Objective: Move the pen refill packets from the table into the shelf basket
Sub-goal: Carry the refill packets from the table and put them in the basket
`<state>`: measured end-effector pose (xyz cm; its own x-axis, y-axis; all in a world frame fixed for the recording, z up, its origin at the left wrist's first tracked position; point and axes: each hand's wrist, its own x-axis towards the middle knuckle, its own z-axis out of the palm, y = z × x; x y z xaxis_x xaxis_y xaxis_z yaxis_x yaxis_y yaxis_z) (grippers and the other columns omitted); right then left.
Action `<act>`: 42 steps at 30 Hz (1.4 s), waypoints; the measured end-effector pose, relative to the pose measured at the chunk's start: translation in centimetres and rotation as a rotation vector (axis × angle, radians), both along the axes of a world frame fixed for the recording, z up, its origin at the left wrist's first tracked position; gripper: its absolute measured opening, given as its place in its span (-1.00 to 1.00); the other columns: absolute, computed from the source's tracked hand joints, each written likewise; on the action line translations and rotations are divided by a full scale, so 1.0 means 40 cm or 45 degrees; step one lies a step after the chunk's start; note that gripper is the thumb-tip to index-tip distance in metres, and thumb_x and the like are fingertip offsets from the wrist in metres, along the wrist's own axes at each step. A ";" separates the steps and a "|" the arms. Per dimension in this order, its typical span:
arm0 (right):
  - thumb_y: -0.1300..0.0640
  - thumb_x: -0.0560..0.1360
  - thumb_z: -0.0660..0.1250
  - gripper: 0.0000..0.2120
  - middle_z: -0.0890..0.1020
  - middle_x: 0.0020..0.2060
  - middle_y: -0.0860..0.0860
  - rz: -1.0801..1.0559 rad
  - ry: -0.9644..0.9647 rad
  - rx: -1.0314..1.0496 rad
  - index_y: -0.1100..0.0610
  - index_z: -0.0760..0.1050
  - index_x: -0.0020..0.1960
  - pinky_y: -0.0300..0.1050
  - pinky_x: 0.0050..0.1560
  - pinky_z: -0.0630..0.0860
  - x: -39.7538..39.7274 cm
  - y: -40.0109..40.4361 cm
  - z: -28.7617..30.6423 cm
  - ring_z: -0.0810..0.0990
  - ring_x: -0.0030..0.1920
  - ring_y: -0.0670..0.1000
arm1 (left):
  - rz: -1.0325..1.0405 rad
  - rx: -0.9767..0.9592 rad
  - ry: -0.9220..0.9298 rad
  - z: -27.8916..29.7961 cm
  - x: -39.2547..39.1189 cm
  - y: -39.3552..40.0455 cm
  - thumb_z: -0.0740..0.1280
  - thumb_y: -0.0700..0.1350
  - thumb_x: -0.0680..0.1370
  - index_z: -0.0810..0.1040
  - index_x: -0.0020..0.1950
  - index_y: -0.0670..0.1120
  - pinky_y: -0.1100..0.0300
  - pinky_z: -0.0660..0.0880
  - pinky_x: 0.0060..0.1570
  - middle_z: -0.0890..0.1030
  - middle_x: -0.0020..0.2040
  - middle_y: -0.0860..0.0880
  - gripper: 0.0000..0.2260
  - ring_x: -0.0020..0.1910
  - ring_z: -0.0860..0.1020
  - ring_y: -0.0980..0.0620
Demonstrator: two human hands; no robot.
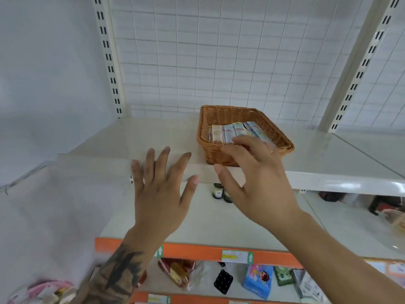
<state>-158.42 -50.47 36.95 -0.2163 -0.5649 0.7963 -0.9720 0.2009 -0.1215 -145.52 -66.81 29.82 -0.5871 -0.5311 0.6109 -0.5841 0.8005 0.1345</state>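
The pen refill packets (235,132) lie in the basket (282,139) near the shelf's (153,137) front edge. My right hand (258,178) hovers just before them, fingers loose; my left hand (160,191) spreads empty beside.

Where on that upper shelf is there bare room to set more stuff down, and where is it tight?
Bare shelf runs from the left upright to the basket, and again right of the basket. Inside the basket the packets fill the floor, with the right hand at its near rim. The left hand is over the shelf's front edge.
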 end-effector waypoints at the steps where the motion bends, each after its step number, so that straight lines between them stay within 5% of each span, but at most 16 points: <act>1: -0.02 0.61 0.39 -0.70 0.59 0.29 0.16 0.001 0.097 -0.003 0.15 0.64 0.23 0.11 0.41 0.40 -0.001 0.021 -0.050 0.52 0.34 0.17 | 0.001 0.011 0.011 -0.012 -0.002 0.015 0.01 0.31 0.68 0.20 0.65 0.17 -0.35 -0.07 0.58 0.17 0.66 -0.12 -0.45 0.66 0.01 -0.26; 6: -0.12 0.65 0.32 -0.58 0.41 0.51 0.21 0.053 0.040 0.216 0.10 0.58 0.38 0.34 0.50 0.27 -0.022 0.080 -0.253 0.27 0.59 0.24 | 0.046 0.061 -0.028 -0.082 0.026 0.109 0.03 0.29 0.68 -0.06 0.70 0.20 -0.31 -0.13 0.59 -0.13 0.71 -0.07 -0.39 0.68 -0.12 -0.22; 16: -0.20 0.64 0.21 -0.51 0.44 0.47 0.20 0.394 -0.081 0.728 0.05 0.49 0.44 0.28 0.47 0.33 0.093 0.109 -0.596 0.42 0.45 0.29 | 0.452 0.668 -0.540 -0.383 0.290 0.363 -0.03 0.36 0.59 0.12 0.63 0.32 -0.38 -0.02 0.55 0.11 0.69 -0.06 -0.42 0.66 0.07 -0.24; 23: -0.23 0.64 0.19 -0.50 0.47 0.45 0.14 0.814 -0.054 1.097 0.03 0.47 0.45 0.23 0.47 0.32 0.315 0.169 -0.730 0.43 0.45 0.23 | 0.813 1.055 -0.630 -0.493 0.534 0.616 0.08 0.34 0.64 0.06 0.65 0.31 -0.27 -0.07 0.59 0.04 0.70 0.01 -0.43 0.68 -0.01 -0.13; 26: -0.28 0.62 0.15 -0.45 0.47 0.47 0.13 0.940 0.036 1.179 -0.01 0.45 0.48 0.21 0.47 0.31 0.446 0.194 -0.728 0.44 0.46 0.23 | 0.944 1.186 -0.600 -0.505 0.648 0.718 -0.13 0.43 0.54 0.09 0.62 0.33 -0.28 -0.01 0.57 0.09 0.69 -0.01 -0.36 0.66 0.06 -0.16; 30: -0.30 0.63 0.07 -0.42 0.45 0.49 0.12 1.146 0.203 1.247 -0.02 0.42 0.50 0.20 0.49 0.31 0.662 0.240 -0.716 0.42 0.48 0.22 | 1.148 1.299 -0.499 -0.514 0.822 0.843 0.01 0.39 0.63 0.01 0.64 0.32 -0.28 -0.06 0.57 0.04 0.71 0.01 -0.42 0.68 0.00 -0.13; 42: -0.36 0.67 -0.04 -0.40 0.38 0.56 0.03 1.651 0.588 1.337 -0.10 0.31 0.58 0.09 0.52 0.30 1.481 0.476 -0.698 0.34 0.54 0.09 | 1.824 1.323 -0.088 -0.507 1.557 1.318 0.01 0.33 0.67 0.05 0.65 0.27 -0.27 -0.02 0.58 0.10 0.69 -0.06 -0.45 0.65 0.06 -0.16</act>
